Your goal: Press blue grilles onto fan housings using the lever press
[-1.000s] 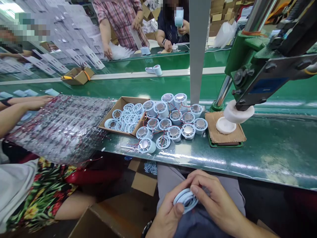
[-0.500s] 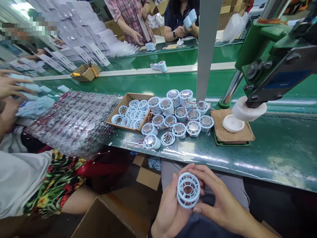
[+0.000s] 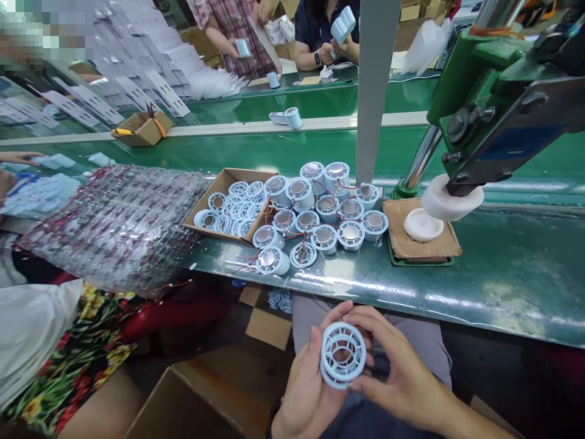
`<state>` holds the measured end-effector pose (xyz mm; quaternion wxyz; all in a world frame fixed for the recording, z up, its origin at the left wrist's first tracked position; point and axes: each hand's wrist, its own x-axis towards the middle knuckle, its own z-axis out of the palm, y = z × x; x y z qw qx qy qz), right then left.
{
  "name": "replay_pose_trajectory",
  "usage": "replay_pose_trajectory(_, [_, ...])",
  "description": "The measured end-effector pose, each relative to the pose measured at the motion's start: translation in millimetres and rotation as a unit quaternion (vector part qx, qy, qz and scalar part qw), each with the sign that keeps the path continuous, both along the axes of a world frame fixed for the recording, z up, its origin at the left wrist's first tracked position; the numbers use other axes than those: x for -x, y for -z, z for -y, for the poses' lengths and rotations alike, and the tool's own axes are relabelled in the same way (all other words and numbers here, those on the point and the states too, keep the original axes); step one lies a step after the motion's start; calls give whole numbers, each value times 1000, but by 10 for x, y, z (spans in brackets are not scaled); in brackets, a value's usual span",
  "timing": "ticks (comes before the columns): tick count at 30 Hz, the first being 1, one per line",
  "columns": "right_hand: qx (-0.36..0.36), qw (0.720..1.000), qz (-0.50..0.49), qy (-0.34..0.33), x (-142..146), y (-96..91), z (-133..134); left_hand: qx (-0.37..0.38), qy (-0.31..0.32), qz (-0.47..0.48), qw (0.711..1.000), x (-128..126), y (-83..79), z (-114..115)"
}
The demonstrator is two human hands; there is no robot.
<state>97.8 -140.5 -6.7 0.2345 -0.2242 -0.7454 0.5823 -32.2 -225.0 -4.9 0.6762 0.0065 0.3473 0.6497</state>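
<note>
While the left hand [image 3: 308, 381] cradles a stack of light-blue spoked rings [image 3: 342, 368] at the lower centre of the frame, its fingers curled partway around the rim, the right hand [image 3: 397, 366] holds the stack's right edge between thumb and bent fingers. Mid-frame, on the green counter [image 3: 507, 262], a cardboard box [image 3: 226, 177] of similar rings adjoins clustered blue cylinders [image 3: 300, 194]; a press [image 3: 484, 91] occupies the upper right.
</note>
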Motion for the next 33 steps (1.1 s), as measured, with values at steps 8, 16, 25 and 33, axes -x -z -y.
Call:
replay_pose_trajectory(8, [-16,1000,-14,21,4,49,19,-45,1,-72,996,19,35,85])
replay_pose_trajectory(16, [-21,1000,-13,19,4,42,2,-39,19,-88,995,23,6,84])
replay_pose_trajectory(25, [-1,999,-41,23,34,124,119,65,-76,-122,988,-127,46,81])
replay_pose_trajectory(33, [-26,998,-52,-8,-13,90,22,100,-125,-94,983,-208,-29,37])
